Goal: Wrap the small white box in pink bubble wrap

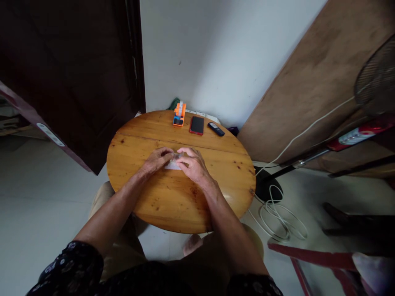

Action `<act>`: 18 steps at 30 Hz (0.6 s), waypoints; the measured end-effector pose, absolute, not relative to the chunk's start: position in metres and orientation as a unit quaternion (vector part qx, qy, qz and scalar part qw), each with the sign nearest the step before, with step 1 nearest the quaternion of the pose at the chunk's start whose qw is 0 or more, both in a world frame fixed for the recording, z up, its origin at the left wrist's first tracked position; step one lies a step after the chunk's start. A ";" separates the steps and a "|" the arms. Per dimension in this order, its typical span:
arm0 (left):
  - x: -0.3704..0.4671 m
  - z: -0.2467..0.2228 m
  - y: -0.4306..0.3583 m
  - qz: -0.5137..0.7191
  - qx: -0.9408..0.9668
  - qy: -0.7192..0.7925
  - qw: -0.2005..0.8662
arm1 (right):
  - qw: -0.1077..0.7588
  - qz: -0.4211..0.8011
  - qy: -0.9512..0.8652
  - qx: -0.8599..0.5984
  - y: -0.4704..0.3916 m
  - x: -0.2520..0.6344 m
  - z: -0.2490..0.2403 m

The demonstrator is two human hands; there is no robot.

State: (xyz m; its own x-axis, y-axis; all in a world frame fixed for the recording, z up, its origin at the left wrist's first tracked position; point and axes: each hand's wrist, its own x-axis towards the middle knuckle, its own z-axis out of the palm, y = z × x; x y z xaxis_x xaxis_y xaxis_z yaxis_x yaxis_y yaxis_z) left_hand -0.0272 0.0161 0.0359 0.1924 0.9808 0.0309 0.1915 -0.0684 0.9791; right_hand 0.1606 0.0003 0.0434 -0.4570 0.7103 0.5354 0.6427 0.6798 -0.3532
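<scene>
A small, pale, partly see-through packet (173, 166) lies flat near the middle of the oval wooden table (173, 205). My left hand (157, 159) is at its left side, fingers bent and pressed together on its edge. From the right, my right hand (193, 163) has curled fingers with thumb and fingertips on the packet. The fingers partly cover it, so its contents cannot be made out.
At the table's far edge are an orange tape dispenser (179, 115), a phone in a red case (196, 125) and a dark handset (216, 129). A fan (376, 78) and coiled white cable (286, 224) are on the right.
</scene>
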 end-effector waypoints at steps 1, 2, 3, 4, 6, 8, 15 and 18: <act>-0.027 0.036 0.016 0.408 0.610 0.488 0.473 | 0.337 0.055 -0.852 -0.397 0.000 0.161 0.044; -0.026 0.036 0.015 0.404 0.615 0.491 0.467 | 0.337 0.059 -0.852 -0.396 0.000 0.162 0.044; -0.026 0.036 0.015 0.400 0.619 0.493 0.463 | 0.337 0.064 -0.852 -0.395 0.000 0.163 0.045; -0.026 0.036 0.015 0.395 0.622 0.495 0.460 | 0.337 0.072 -0.852 -0.394 0.000 0.164 0.046; -0.025 0.035 0.016 0.389 0.624 0.497 0.461 | 0.338 0.097 -0.851 -0.390 0.000 0.168 0.048; -0.025 0.034 0.018 0.389 0.620 0.494 0.471 | 0.355 0.139 -0.840 -0.386 0.001 0.173 0.051; -0.024 0.030 0.020 0.394 0.610 0.485 0.487 | 0.441 0.173 -0.773 -0.422 0.004 0.184 0.053; -0.024 0.031 0.019 0.391 0.617 0.489 0.477 | 0.401 0.170 -0.803 -0.406 0.004 0.180 0.048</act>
State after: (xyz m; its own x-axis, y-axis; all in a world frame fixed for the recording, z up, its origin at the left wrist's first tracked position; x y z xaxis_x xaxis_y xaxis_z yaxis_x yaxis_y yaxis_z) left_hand -0.0245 0.0189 0.0313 0.2163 0.9762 0.0159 0.2315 -0.0671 0.9705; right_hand 0.1805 0.0045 0.0480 -0.3479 0.7892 0.5062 0.5155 0.6119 -0.5998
